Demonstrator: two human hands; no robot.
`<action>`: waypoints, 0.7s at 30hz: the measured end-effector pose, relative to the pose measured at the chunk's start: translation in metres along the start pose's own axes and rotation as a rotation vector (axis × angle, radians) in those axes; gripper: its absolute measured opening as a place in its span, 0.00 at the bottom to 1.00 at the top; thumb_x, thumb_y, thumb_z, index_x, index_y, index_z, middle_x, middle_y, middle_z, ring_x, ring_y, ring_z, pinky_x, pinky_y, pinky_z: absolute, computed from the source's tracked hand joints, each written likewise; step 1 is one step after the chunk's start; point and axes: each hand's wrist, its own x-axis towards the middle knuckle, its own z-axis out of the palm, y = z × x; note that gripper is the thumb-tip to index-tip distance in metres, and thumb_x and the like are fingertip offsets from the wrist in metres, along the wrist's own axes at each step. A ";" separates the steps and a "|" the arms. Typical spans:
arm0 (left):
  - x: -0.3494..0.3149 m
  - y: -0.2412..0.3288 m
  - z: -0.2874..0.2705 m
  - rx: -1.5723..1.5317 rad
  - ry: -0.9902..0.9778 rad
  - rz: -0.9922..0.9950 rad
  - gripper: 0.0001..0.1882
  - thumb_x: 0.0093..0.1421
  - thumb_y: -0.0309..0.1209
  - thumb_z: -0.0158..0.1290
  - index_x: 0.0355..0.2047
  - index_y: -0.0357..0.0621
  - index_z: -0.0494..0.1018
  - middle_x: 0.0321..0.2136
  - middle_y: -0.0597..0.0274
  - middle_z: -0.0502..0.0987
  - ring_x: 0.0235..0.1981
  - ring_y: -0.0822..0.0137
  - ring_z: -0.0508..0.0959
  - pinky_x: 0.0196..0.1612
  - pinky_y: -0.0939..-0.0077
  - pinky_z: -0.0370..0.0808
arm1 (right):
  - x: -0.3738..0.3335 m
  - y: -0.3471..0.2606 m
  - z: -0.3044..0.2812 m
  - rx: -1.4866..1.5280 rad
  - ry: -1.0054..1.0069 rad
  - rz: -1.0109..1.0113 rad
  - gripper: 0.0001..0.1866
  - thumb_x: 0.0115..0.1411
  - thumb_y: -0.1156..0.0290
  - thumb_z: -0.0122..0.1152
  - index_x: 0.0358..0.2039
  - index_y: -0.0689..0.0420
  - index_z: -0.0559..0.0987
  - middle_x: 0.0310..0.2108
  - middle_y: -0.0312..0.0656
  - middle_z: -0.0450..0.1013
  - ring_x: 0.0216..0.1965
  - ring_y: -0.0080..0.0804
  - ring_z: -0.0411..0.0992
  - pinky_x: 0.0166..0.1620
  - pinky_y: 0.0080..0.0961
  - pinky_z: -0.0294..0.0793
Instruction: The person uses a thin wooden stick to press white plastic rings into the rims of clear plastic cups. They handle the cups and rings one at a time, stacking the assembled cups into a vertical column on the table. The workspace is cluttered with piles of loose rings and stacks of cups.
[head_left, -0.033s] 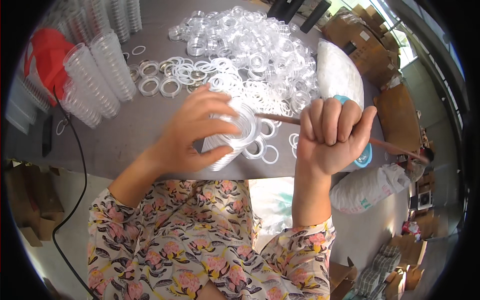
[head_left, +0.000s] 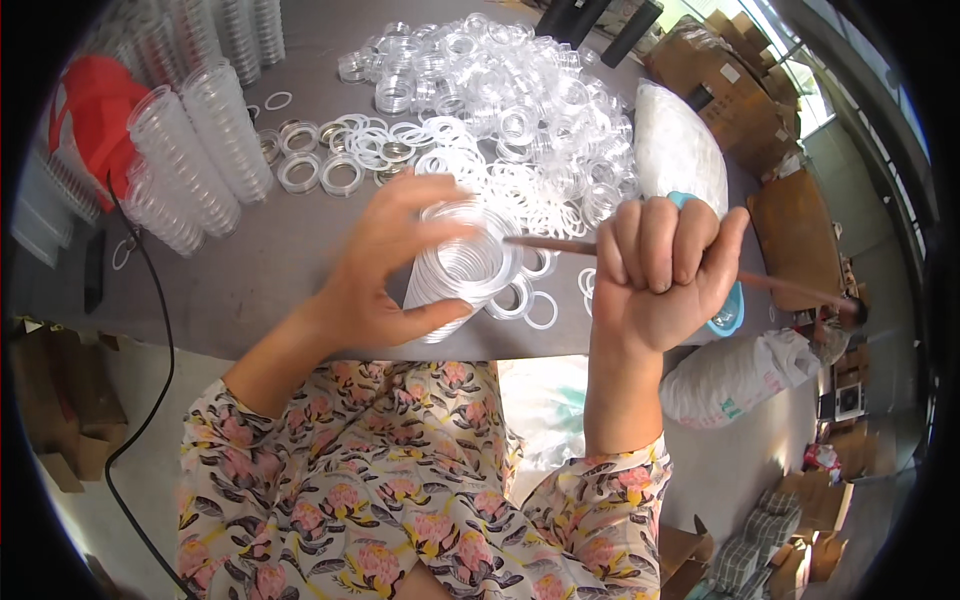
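Observation:
My left hand [head_left: 392,265], partly blurred, is open around the left side of a tilted stack of clear plastic rings [head_left: 470,260]. Its fingers are spread over the upper rim, and the thumb lies by the lower rim; whether they touch is unclear. My right hand [head_left: 660,265] is closed in a fist, palm up, around a thin brown stick [head_left: 550,244]. The stick's left tip is at the stack's right rim, while its other end reaches out to the right. Close to the stack's right side lie several loose flat rings [head_left: 541,310].
Behind my hands is a large pile of clear plastic pieces [head_left: 500,80], with white rings [head_left: 450,150] before it. Stacks of clear cups [head_left: 220,130] stand left, near a red object [head_left: 95,120] and a black cable [head_left: 165,320]. A white bag [head_left: 680,145] is at right.
My left fingers have straightened slightly and shifted on the stack's rim. The stick's tip has moved a little left and toward me with my right hand.

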 end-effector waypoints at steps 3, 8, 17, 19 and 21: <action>-0.014 -0.005 0.033 -0.554 0.320 -0.284 0.38 0.40 0.29 0.63 0.52 0.39 0.59 0.48 0.55 0.65 0.49 0.63 0.67 0.55 0.65 0.58 | 0.002 0.007 0.009 0.100 0.009 0.237 0.28 0.65 0.52 0.28 0.07 0.48 0.53 0.06 0.28 0.48 0.10 0.17 0.41 0.12 0.14 0.41; -0.017 0.002 0.040 -0.798 0.152 -0.488 0.41 0.41 0.27 0.62 0.55 0.35 0.53 0.48 0.54 0.65 0.50 0.66 0.65 0.53 0.73 0.61 | 0.006 0.030 0.017 0.047 -0.014 0.312 0.29 0.64 0.51 0.27 0.07 0.47 0.52 0.05 0.28 0.47 0.09 0.18 0.41 0.12 0.16 0.41; -0.018 0.006 0.044 -0.745 0.185 -0.465 0.40 0.42 0.25 0.62 0.55 0.34 0.53 0.47 0.53 0.65 0.49 0.67 0.66 0.52 0.73 0.62 | 0.041 0.026 0.028 -0.652 -0.066 0.270 0.28 0.63 0.54 0.32 0.06 0.49 0.52 0.04 0.29 0.47 0.08 0.17 0.41 0.12 0.17 0.38; -0.018 0.007 0.046 -0.731 0.190 -0.449 0.40 0.43 0.25 0.61 0.54 0.34 0.53 0.47 0.53 0.65 0.49 0.67 0.66 0.52 0.73 0.63 | 0.047 0.021 0.033 -0.644 -0.048 0.412 0.28 0.63 0.54 0.32 0.06 0.48 0.52 0.04 0.29 0.47 0.08 0.16 0.40 0.12 0.17 0.38; -0.018 0.007 0.049 -0.766 0.208 -0.440 0.39 0.43 0.25 0.61 0.54 0.34 0.53 0.46 0.53 0.65 0.49 0.67 0.66 0.52 0.73 0.63 | 0.051 0.017 0.029 -0.628 -0.034 0.506 0.28 0.63 0.53 0.33 0.06 0.48 0.52 0.05 0.28 0.46 0.08 0.15 0.40 0.12 0.16 0.37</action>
